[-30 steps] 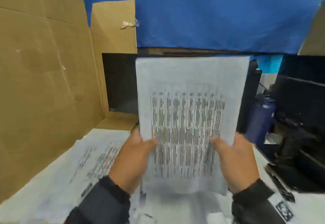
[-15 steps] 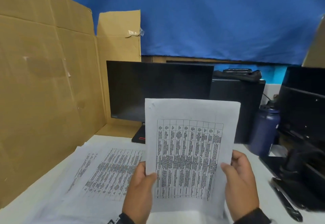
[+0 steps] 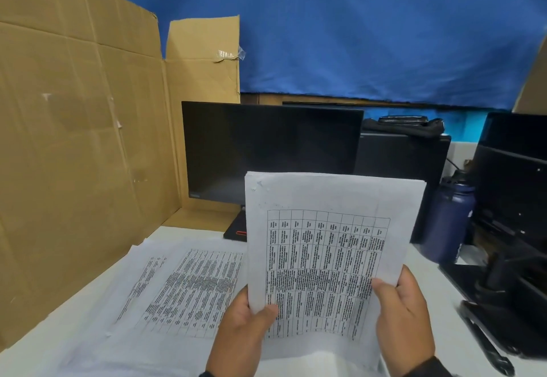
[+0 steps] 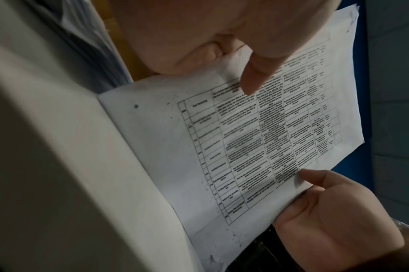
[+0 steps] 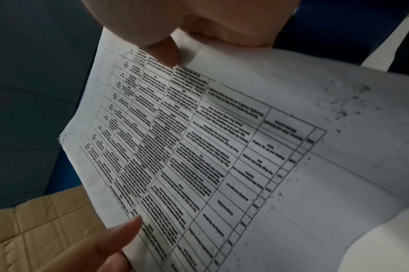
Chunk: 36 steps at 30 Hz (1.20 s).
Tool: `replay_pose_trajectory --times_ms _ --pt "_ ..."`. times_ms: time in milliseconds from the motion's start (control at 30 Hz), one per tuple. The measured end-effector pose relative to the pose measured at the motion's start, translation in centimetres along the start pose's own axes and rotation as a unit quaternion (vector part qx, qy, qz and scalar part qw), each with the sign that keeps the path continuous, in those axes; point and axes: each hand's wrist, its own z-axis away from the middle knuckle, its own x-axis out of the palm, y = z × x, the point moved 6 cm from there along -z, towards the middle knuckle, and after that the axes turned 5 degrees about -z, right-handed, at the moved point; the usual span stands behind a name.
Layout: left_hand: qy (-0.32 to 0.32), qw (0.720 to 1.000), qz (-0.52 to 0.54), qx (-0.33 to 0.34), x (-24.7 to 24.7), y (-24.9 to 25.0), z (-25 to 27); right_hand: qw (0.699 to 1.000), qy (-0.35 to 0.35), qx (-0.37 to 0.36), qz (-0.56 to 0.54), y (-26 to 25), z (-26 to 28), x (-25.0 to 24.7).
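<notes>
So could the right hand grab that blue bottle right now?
Probably not yet: the right hand grips the sheets. Once it lets go, the way to the blue bottle looks free.

White table (image 3: 35,344) bears printed sheets (image 3: 183,288) (gridded) — also monitor (image 3: 266,148), blue bottle (image 3: 450,216).

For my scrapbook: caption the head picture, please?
Left hand and right hand hold printed sheets up before a dark monitor.

Nothing legible: table print on the held sheets (image 3: 331,196) and desk sheets (image 3: 183,288) too blurred.
</notes>
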Motion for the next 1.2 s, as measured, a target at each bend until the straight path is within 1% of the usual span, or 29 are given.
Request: replay_pose_trajectory --times_ms 67,100,200,233,300,400,467,600,733,900,1033,1200 --pt "-0.004 1.000 0.010 0.002 -0.2 0.8 0.0 1.000 -0.004 0.004 0.002 0.1 -0.1 0.0" --pt "-0.002 1.000 0.003 0.013 -0.3 1.6 -0.1 1.000 -0.008 0.004 0.004 0.2 -0.1 0.0" --pt "0.011 0.995 -0.051 0.087 -0.6 6.4 -0.3 1.000 -0.010 0.007 0.002 0.6 -0.3 -0.2" --pt "0.010 0.992 -0.054 0.110 -0.6 8.1 -0.4 1.000 -0.010 0.009 -0.001 0.7 -0.4 -0.2" --pt "-0.003 0.989 -0.047 0.139 -0.5 11.1 -0.6 1.000 -0.008 0.010 -0.008 0.9 -0.5 -0.2" --pt "-0.014 0.987 -0.047 0.155 -0.1 13.5 -0.6 1.000 -0.006 0.012 -0.008 0.7 -0.8 -0.2" --pt "-0.007 0.986 -0.044 0.159 0.1 14.0 -0.5 1.000 0.000 -0.001 -0.019 -0.6 -1.2 -0.3" --pt "0.014 0.988 -0.031 0.150 0.6 13.5 0.0 0.997 0.011 -0.070 -0.038 -6.1 -2.6 -0.5" --pt "0.022 0.991 -0.011 0.128 0.6 13.1 -0.1 0.995 -0.002 -0.092 -0.034 -9.4 -3.7 0.0" --pt "0.028 0.990 -0.033 0.131 0.7 13.2 -0.1 0.996 0.000 -0.084 -0.027 -9.9 -3.7 0.6" --pt "0.038 0.991 -0.016 0.124 0.4 12.7 -0.3 0.996 0.007 -0.084 -0.013 -9.7 -3.6 0.8" --pt "0.012 0.996 -0.016 0.091 0.8 11.6 -0.4 0.996 0.018 -0.092 -0.001 -9.7 -3.7 1.2"
